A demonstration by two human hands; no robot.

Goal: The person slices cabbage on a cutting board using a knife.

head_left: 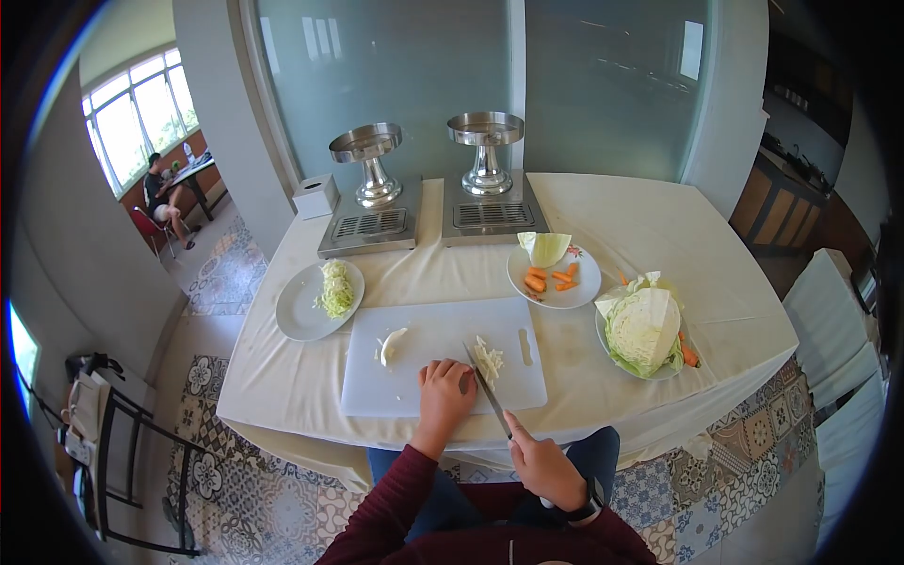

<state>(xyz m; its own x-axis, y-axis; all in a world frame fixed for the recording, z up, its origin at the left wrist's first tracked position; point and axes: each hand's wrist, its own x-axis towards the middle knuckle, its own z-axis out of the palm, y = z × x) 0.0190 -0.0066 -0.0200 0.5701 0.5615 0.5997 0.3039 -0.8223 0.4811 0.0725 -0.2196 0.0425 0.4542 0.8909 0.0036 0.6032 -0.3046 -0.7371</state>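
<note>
My right hand (544, 461) is wrapped round the handle of a knife (487, 394), whose blade lies over the white cutting board (377, 400). Close to the blade's left side, my left hand (446, 391) rests on the board with its fingers curled; what they press on, if anything, is hidden beneath them. Just right of the blade is a small pile of chopped cabbage (488, 363). A curved cabbage piece (392, 346) lies on the left part of the board, with small bits around it.
Behind the board stand a plate of shredded cabbage (299, 321), a plate with carrots (586, 290), a cut cabbage (643, 330) in a dish, two metal stands (484, 160) and a white box (316, 197). A person (166, 200) sits far left.
</note>
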